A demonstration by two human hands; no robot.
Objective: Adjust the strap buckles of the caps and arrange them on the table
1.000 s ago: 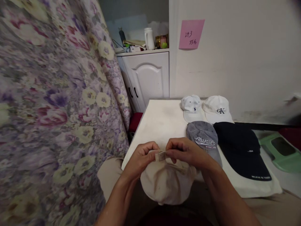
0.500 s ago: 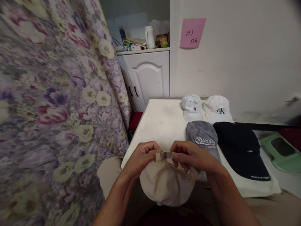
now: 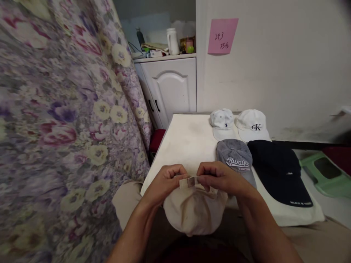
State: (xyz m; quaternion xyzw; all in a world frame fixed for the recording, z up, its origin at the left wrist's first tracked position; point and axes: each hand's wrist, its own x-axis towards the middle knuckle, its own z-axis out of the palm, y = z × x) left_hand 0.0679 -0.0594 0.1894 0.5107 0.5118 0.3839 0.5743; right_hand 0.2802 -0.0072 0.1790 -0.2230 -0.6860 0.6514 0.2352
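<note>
A beige baseball cap (image 3: 193, 213) hangs between my hands over my lap, its crown toward me and its back strap uppermost. My left hand (image 3: 167, 182) pinches the left part of the strap between thumb and fingers. On the strap's right part, my right hand (image 3: 219, 179) is closed with thumb and forefinger. A small buckle or label sits between the two grips. The cap's brim is hidden. Just beyond my right hand lies a grey cap (image 3: 233, 151) with "Always" lettering, partly covered by that hand.
On the white-covered table (image 3: 189, 135) lie a pale cap (image 3: 222, 122), a white CK cap (image 3: 252, 124) and a dark navy cap (image 3: 276, 171). A floral curtain (image 3: 68, 128) hangs at left. A green plastic stool (image 3: 326, 175) stands at right, a white cabinet (image 3: 172, 87) behind.
My right hand has shifted slightly left along the strap, closer to my left hand. The loose strap loop seen below its fingers is now mostly out of sight. The view has tilted slightly.
</note>
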